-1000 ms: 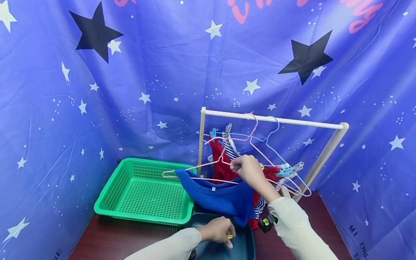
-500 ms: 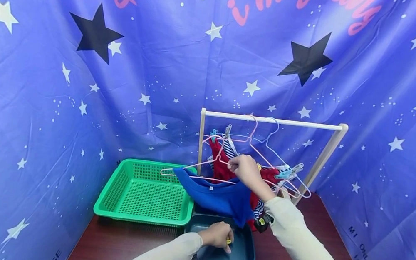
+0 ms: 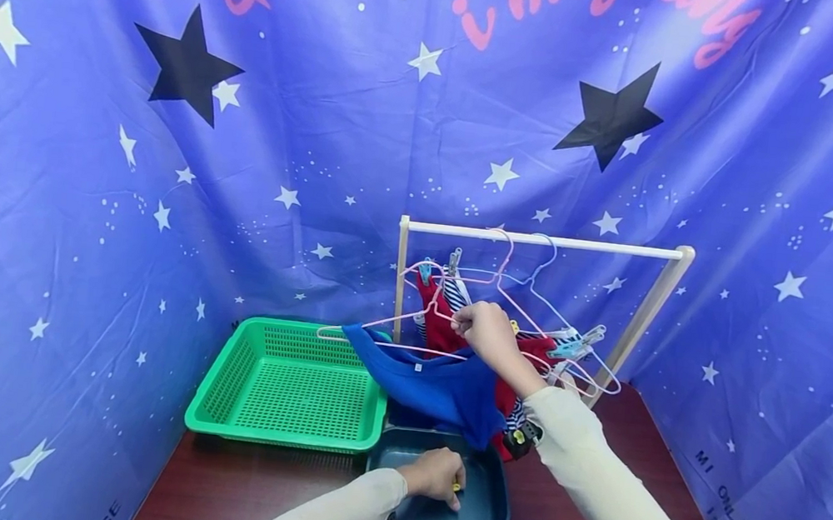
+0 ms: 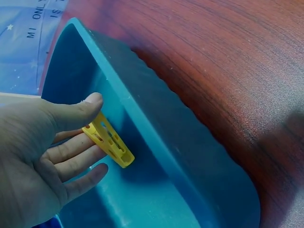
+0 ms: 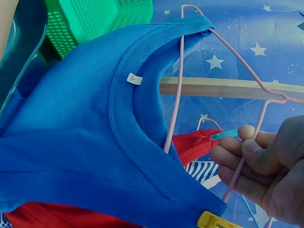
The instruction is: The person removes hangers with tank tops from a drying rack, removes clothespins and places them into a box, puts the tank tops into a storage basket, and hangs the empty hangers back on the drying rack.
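My left hand (image 3: 435, 473) is low over the dark teal tray (image 3: 489, 501). In the left wrist view its thumb and fingers pinch a yellow clothespin (image 4: 111, 142) beside the tray's inner wall. My right hand (image 3: 492, 334) grips one sloping arm of a pink wire hanger (image 5: 240, 57) in front of the rack. From this hanger a blue knit garment (image 5: 80, 123) hangs by its shoulders, with a small white label at the neckline. Another yellow clothespin (image 5: 213, 221) sits at the garment's shoulder nearest the right hand, partly cut off by the frame.
A green perforated basket (image 3: 211, 391) stands left of the tray. Behind the hands is a wooden rack (image 3: 652, 316) with a white rail. Red clothing (image 3: 431, 303) and striped clothing hang there on pink and blue hangers, with blue and grey clothespins (image 3: 454, 261).
The right hand and the hanger with the blue garment have shifted slightly left. The left hand, still holding the yellow clothespin, has dropped a little lower over the tray.
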A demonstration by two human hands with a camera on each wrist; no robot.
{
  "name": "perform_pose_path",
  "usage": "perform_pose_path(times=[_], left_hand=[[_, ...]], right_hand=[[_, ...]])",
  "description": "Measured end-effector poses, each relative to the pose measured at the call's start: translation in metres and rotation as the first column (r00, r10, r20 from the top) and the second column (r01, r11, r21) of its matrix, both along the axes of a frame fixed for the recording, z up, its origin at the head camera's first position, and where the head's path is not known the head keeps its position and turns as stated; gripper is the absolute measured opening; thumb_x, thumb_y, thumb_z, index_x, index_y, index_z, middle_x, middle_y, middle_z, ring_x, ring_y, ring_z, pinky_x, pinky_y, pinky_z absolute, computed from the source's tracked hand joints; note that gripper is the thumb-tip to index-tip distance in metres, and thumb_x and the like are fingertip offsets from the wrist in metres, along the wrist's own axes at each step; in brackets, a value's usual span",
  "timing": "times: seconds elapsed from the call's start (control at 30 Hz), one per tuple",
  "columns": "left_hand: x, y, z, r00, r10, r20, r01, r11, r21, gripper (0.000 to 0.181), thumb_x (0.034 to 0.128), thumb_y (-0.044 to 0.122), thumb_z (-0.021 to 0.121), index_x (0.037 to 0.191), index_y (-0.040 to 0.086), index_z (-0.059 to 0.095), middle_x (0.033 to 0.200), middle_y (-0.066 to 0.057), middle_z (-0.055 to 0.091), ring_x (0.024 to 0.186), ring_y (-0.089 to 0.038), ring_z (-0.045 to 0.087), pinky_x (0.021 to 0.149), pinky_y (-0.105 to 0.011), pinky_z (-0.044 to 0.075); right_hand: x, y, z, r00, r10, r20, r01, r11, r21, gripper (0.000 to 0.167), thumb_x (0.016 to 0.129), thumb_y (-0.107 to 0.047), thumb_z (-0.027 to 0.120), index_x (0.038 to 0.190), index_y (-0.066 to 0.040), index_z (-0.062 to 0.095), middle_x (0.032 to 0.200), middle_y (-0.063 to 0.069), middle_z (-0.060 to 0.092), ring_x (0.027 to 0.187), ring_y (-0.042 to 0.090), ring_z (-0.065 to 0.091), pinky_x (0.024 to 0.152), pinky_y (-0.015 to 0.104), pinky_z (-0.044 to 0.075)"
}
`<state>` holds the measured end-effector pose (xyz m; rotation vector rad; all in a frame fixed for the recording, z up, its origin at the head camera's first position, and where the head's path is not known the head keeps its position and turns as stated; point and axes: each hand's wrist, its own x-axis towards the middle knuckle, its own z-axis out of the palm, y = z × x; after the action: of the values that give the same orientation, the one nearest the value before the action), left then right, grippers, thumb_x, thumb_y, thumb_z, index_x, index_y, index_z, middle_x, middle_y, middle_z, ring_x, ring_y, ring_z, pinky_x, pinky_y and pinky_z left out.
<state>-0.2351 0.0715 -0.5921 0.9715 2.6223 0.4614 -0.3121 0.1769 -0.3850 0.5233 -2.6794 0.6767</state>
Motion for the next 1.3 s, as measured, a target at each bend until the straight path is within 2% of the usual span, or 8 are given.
perform_pose_path(times=[0.17, 0.3, 0.5, 0.87, 0.97, 1.1, 1.2, 1.3], left_hand=[[0.001, 0.001, -0.003, 0.998, -0.033, -0.046, 0.032, 0.999, -0.018, 0.023, 0.0720, 0.024, 0.094, 0.090, 0.016, 0.082, 0.079, 0.011, 0.073, 0.068, 0.000, 0.058, 0.062, -0.015, 0.047], [0.000, 0.003, -0.006, 0.997, -0.049, -0.064, 0.047, 0.998, -0.035, 0.022, 0.0716, 0.025, 0.094, 0.088, 0.017, 0.082, 0.077, 0.012, 0.073, 0.068, 0.001, 0.058, 0.062, -0.014, 0.046], [0.000, 0.004, -0.010, 0.997, -0.042, -0.072, 0.039, 0.998, -0.049, 0.023, 0.0702, 0.026, 0.095, 0.087, 0.018, 0.082, 0.074, 0.013, 0.071, 0.065, 0.000, 0.057, 0.060, -0.014, 0.045], [0.002, 0.006, -0.012, 0.993, -0.043, -0.110, 0.033, 0.996, -0.084, 0.024, 0.0702, 0.026, 0.095, 0.088, 0.018, 0.080, 0.075, 0.012, 0.070, 0.066, -0.001, 0.057, 0.063, -0.014, 0.048], [0.002, 0.006, -0.013, 0.991, -0.044, -0.126, 0.032, 0.995, -0.095, 0.024, 0.0707, 0.027, 0.095, 0.088, 0.018, 0.080, 0.076, 0.011, 0.071, 0.068, -0.001, 0.059, 0.064, -0.015, 0.049], [0.002, 0.007, -0.015, 0.990, -0.051, -0.132, 0.035, 0.993, -0.116, 0.022, 0.0732, 0.026, 0.093, 0.088, 0.017, 0.080, 0.075, 0.011, 0.070, 0.067, -0.002, 0.057, 0.063, -0.016, 0.049], [0.002, 0.007, -0.016, 0.988, -0.062, -0.141, 0.044, 0.990, -0.132, 0.019, 0.0751, 0.026, 0.092, 0.084, 0.016, 0.078, 0.068, 0.010, 0.063, 0.062, -0.003, 0.051, 0.058, -0.017, 0.045], [0.003, 0.008, -0.019, 0.981, -0.078, -0.177, 0.052, 0.988, -0.146, 0.020, 0.0751, 0.027, 0.092, 0.077, 0.017, 0.074, 0.061, 0.010, 0.055, 0.058, -0.004, 0.045, 0.054, -0.019, 0.039]], right_hand=[[0.000, -0.001, 0.000, 0.996, 0.016, 0.093, -0.015, 1.000, -0.009, 0.019, 0.080, 0.010, 0.066, 0.073, -0.005, 0.075, 0.069, 0.003, 0.074, 0.065, 0.014, 0.067, 0.066, 0.031, 0.054], [0.000, -0.001, -0.005, 0.973, 0.054, 0.226, -0.042, 0.997, -0.059, 0.013, 0.084, 0.008, 0.067, 0.078, 0.001, 0.076, 0.069, 0.007, 0.074, 0.064, 0.019, 0.073, 0.065, 0.026, 0.057], [0.000, -0.003, -0.011, 0.899, 0.137, 0.415, -0.056, 0.978, -0.200, 0.009, 0.088, 0.011, 0.067, 0.089, 0.010, 0.076, 0.075, 0.018, 0.076, 0.066, 0.026, 0.076, 0.059, 0.028, 0.060], [-0.005, -0.005, -0.020, 0.697, 0.297, 0.652, 0.029, 0.897, -0.440, 0.015, 0.091, 0.016, 0.061, 0.104, 0.021, 0.068, 0.089, 0.030, 0.075, 0.077, 0.033, 0.078, 0.077, 0.046, 0.062], [-0.007, -0.005, -0.022, 0.672, 0.322, 0.667, 0.041, 0.883, -0.468, 0.016, 0.092, 0.016, 0.060, 0.106, 0.022, 0.066, 0.089, 0.028, 0.075, 0.074, 0.028, 0.078, 0.078, 0.045, 0.062], [-0.008, -0.005, -0.023, 0.659, 0.347, 0.667, 0.029, 0.875, -0.483, 0.017, 0.094, 0.014, 0.059, 0.107, 0.022, 0.065, 0.090, 0.027, 0.075, 0.079, 0.032, 0.078, 0.081, 0.048, 0.061], [-0.007, -0.004, -0.022, 0.644, 0.373, 0.668, 0.007, 0.870, -0.493, 0.015, 0.094, 0.013, 0.059, 0.105, 0.019, 0.067, 0.091, 0.027, 0.076, 0.087, 0.039, 0.077, 0.084, 0.050, 0.060], [-0.006, -0.003, -0.022, 0.627, 0.403, 0.666, -0.023, 0.865, -0.501, 0.013, 0.095, 0.012, 0.059, 0.102, 0.016, 0.069, 0.090, 0.024, 0.077, 0.085, 0.034, 0.078, 0.080, 0.045, 0.062]])
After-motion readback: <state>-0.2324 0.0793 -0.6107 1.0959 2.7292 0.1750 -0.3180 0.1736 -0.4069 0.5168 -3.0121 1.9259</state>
